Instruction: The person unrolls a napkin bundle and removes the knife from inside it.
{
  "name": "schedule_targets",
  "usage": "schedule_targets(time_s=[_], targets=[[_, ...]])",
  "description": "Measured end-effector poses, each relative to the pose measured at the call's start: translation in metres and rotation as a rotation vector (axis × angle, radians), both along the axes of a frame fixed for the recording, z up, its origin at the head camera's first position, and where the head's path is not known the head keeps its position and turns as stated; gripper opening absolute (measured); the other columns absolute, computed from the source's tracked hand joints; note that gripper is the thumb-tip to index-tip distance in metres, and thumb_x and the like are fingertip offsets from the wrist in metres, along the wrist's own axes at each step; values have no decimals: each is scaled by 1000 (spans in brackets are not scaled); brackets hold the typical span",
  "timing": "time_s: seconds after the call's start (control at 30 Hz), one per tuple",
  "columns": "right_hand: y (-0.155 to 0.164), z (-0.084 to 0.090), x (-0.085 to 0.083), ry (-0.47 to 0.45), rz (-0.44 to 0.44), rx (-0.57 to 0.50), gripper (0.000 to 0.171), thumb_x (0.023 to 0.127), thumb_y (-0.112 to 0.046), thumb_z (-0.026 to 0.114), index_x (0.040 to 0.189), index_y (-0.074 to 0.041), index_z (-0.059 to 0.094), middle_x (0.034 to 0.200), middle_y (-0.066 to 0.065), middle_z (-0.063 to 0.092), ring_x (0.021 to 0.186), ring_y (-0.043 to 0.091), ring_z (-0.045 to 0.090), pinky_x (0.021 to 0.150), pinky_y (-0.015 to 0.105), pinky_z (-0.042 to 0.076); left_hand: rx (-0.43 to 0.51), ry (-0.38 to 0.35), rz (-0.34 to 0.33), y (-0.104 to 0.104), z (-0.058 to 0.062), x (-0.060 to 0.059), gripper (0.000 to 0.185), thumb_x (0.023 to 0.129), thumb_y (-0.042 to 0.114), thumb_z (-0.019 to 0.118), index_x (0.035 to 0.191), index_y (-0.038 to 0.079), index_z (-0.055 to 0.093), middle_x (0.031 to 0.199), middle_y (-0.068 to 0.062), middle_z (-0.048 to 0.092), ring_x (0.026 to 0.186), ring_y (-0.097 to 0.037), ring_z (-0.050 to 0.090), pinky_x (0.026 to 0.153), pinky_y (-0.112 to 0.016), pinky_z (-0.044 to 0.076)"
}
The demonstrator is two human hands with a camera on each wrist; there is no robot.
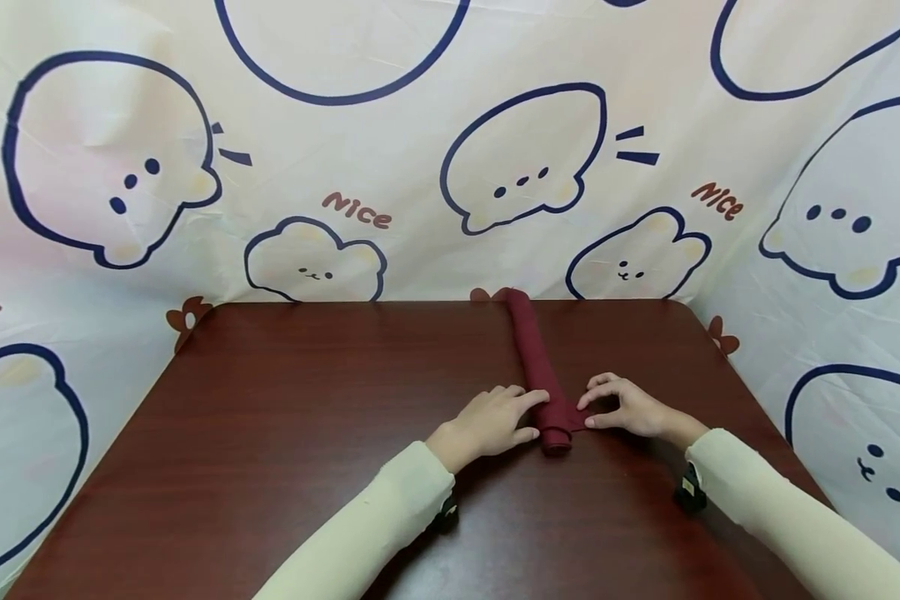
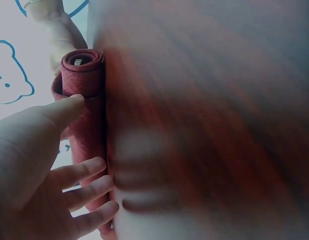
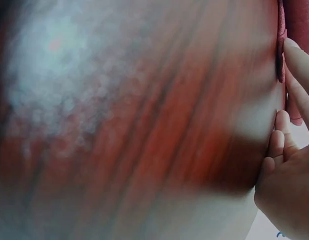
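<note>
A dark red rolled-up cloth lies lengthwise on the brown table, a short flap sticking out on its right near the closer end. In the left wrist view the roll's coiled end shows, with a small pale bit inside. My left hand touches the roll from the left, index finger on top, thumb by the near end, fingers spread. On the other side, my right hand has thumb and index fingertips at the flap, slightly apart; the other fingers are loosely bent.
The wooden table extends around both hands. A pale curtain with cartoon outlines hangs along its back and sides. Dark devices are strapped at the left wrist and right wrist.
</note>
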State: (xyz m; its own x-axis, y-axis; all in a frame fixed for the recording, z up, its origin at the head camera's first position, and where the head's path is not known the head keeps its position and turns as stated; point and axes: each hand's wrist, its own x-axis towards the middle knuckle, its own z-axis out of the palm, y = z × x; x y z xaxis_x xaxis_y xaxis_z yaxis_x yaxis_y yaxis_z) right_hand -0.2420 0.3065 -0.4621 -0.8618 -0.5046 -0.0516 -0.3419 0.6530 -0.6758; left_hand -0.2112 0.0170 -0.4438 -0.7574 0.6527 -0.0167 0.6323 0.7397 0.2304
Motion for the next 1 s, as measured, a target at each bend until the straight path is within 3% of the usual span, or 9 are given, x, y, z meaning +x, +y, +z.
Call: schedule_targets(time_s=[0.2, 0.4, 0.67, 0.8, 1.0], targets=[[3, 0, 0, 7, 1, -8, 19, 86, -22, 81, 104, -17, 77, 126, 15, 55, 119, 29, 46, 102, 52, 38, 8, 17, -8, 1, -1, 0, 55, 101, 42, 60, 153, 30, 42, 143, -6, 58, 127, -24, 60, 102, -38, 53], [3, -1, 1, 2, -3, -15, 19, 86, -21, 81, 104, -17, 77, 126, 15, 55, 118, 27, 45, 102, 51, 39, 7, 37, -13, 5, 7, 1, 53, 102, 42, 58, 151, 27, 46, 144, -6, 58, 129, -23, 59, 105, -38, 51], [2, -3, 1, -7, -2, -34, 18, 86, -20, 81, 103, -15, 77, 125, 16, 55, 117, 27, 45, 101, 50, 38, 54, 127, 8, 16, 17, -6, 44, 102, 41, 58, 141, 21, 55, 126, -2, 67, 111, -19, 65, 96, -35, 54], [3, -4, 0, 14, 1, -26, 18, 85, -20, 81, 102, -16, 77, 124, 15, 56, 117, 26, 45, 101, 49, 38, 69, 136, 19, 26, 21, -12, 47, 102, 44, 57, 144, 23, 54, 138, -2, 60, 124, -19, 59, 103, -37, 51], [4, -5, 0, 13, 0, -27, 18, 85, -20, 81, 103, -17, 77, 127, 16, 56, 121, 29, 45, 103, 56, 37, 40, 53, 15, 38, 18, -14, 58, 102, 55, 50, 154, 32, 41, 162, -5, 37, 149, -22, 37, 114, -44, 44]])
